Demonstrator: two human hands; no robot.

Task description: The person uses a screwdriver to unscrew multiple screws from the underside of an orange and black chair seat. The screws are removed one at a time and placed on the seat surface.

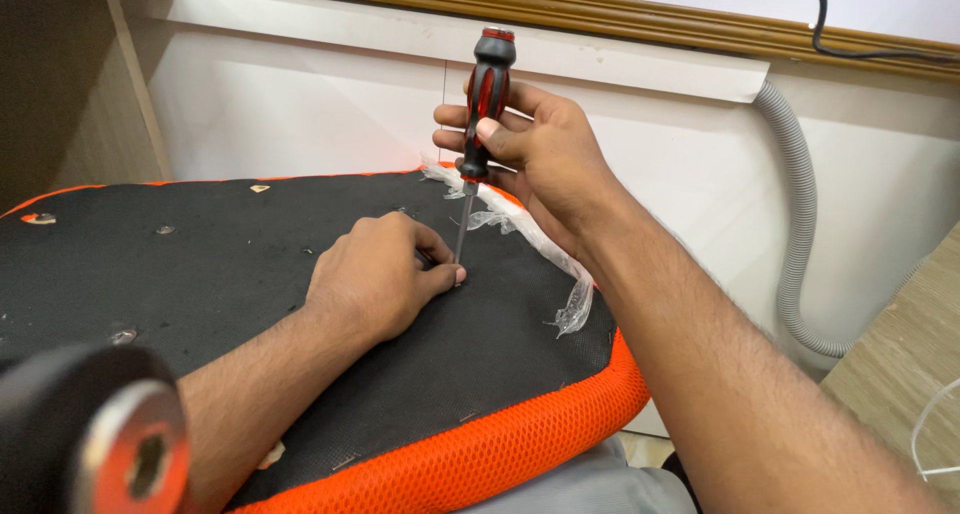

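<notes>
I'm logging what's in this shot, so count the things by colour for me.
Red and black: 1, screwdriver
Black with orange edge: 1, seat pad
Clear: 1, plastic scrap
Grey: 1, hose
Black: 1, cable
Total: 5

Glossy plastic screwdriver handle point(487, 94), matt black fabric point(250, 264)

1. We note a grey ribbed hose point(800, 224) running down the white wall point(300, 104).
2. Black cable point(850, 44) hangs above the wooden trim point(600, 14).
3. Blurred metal part point(130, 454) sits lower left.
</notes>
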